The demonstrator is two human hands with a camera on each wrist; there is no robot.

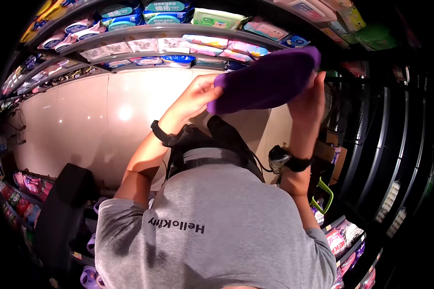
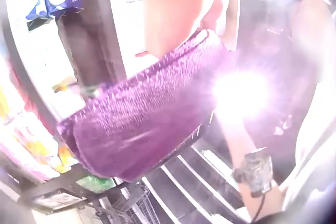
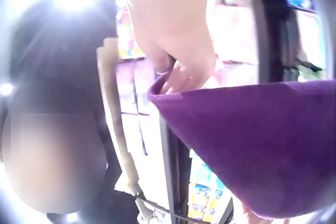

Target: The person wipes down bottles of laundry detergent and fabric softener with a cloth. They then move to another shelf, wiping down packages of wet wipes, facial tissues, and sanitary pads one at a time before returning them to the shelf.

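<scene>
A purple cloth with a towel-like nap is held up in front of the body, stretched between both hands. In the head view my left hand pinches its left end, thumb on the near face. My right hand holds the other end, its fingers partly hidden behind the cloth. The right wrist view shows the right fingers curled over a corner of it. Bright glare washes over part of the left wrist view, where the left hand meets the cloth's upper edge.
Ahead, curved-looking shelves carry many wipe packs, such as a green pack. A dark rack stands on the right, a black boxy object at the left. Pale floor lies below; a green handle is beside the right elbow.
</scene>
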